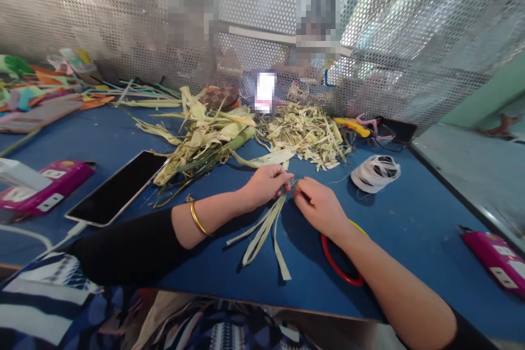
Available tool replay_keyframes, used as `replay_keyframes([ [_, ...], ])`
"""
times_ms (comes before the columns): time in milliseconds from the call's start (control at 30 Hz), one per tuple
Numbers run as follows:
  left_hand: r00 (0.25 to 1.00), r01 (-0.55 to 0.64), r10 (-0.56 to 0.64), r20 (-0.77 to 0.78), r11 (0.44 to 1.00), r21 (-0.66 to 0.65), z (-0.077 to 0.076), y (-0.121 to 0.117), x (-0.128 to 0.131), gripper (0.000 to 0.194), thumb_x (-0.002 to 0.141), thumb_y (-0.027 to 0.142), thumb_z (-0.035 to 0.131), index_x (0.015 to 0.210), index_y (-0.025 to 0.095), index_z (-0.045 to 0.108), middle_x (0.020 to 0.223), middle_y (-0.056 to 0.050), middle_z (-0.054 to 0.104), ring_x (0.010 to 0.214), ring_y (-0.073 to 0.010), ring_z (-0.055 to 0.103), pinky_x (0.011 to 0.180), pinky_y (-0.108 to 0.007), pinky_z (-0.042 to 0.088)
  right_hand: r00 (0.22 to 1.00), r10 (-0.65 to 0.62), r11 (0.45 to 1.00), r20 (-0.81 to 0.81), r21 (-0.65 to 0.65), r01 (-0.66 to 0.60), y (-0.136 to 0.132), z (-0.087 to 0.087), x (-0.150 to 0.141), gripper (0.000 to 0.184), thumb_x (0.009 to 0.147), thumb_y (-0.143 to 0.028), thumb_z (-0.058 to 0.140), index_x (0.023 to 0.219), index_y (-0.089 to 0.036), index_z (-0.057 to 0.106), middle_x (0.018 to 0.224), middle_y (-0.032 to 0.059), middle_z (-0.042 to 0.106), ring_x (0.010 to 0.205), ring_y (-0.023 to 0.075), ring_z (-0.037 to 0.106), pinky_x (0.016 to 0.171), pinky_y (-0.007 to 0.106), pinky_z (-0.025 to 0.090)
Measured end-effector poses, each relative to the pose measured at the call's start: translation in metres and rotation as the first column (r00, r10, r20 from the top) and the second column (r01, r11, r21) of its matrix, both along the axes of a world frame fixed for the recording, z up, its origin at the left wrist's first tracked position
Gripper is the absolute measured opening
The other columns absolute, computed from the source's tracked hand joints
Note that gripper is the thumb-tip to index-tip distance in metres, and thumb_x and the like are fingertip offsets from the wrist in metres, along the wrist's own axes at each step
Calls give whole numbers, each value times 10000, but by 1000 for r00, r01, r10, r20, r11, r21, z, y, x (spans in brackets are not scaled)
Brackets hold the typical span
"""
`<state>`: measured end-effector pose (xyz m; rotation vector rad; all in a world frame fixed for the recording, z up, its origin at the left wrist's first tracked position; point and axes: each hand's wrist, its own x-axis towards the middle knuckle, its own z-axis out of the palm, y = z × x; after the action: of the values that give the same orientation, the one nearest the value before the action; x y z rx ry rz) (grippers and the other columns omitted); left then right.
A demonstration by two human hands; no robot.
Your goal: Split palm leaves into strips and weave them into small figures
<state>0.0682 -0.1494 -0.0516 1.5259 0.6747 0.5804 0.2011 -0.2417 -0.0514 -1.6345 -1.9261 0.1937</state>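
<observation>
Your left hand point(271, 185) pinches the gathered top of the pale strips point(274, 213), which fan out from it between six and eight o'clock. They look light, limp and apt to split lengthwise, so that bunched end seems the best hold. Your right hand point(320, 206) curls just beside; I cannot tell whether it pinches anything. White thread point(375, 174) sits at its two o'clock.

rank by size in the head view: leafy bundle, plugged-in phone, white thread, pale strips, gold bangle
1. Leafy bundle
2. Plugged-in phone
3. White thread and pale strips: unsure; the strips spread wider but are thin
4. Gold bangle
</observation>
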Motion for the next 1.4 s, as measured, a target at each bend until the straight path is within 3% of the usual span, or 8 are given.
replay_keyframes([
  [167,999,-40,42,22,996,-86,0,3,-2,234,841,278,501,643,155,486,567,26,555,402,-39,400,382,-160,326,932,-26,999,-361,33,41,0,7,0,214,826,-253,515,618,-204,517,926,79,579,912,210,563,740,315,428],
  [333,997,-55,63,46,985,-163,1,3,-3,230,834,287,508,647,154,494,548,26,547,419,-49,439,400,-164,335,619,-59,980,-783,-162,-112,8,13,-6,260,856,-368,499,656,-203,496,755,20,600,639,158,596,610,297,456],
  [500,987,-157,154,-34,982,-103,1,7,-3,227,816,311,515,655,154,542,497,33,494,452,-74,444,426,-181,333,793,-94,989,-602,-146,6,12,6,-7,316,894,-423,457,648,-224,439,490,-58,437,478,122,458,535,262,379],
  [800,976,-215,204,77,850,480,16,-1,-11,272,795,331,533,579,167,517,529,46,437,536,-89,375,519,-226,306,868,-90,991,-489,-132,28,12,-4,-5,291,854,-420,517,661,-210,457,531,-62,409,509,105,379,509,237,311],
  [967,908,-308,169,382,890,337,30,-8,-15,501,869,446,428,457,169,497,627,-43,593,674,-135,542,713,-274,429,744,-51,998,-667,-51,23,12,-1,-1,289,902,-429,458,721,-209,505,546,-51,481,532,119,462,559,251,368],
  [1067,923,-325,301,241,943,67,24,-6,-10,412,815,467,529,548,156,561,660,-37,614,647,-132,562,646,-266,446,739,24,999,-673,39,3,10,2,0,276,921,-406,441,740,-209,507,584,-42,492,570,122,484,587,257,380],
  [1200,992,97,-68,103,947,-308,14,-8,-4,377,757,510,604,762,133,614,750,-51,648,600,-131,603,614,-283,482,802,72,993,-594,122,2,8,7,-2,268,940,-360,417,734,-209,499,591,-41,482,574,115,475,592,252,377],
  [1400,959,261,-209,192,913,-312,18,-12,-7,327,691,404,714,850,133,623,859,-46,633,599,-94,600,630,-248,499,815,81,988,-574,155,11,8,10,0,267,945,-336,405,724,-211,490,595,-38,487,583,117,483,606,252,393],
])
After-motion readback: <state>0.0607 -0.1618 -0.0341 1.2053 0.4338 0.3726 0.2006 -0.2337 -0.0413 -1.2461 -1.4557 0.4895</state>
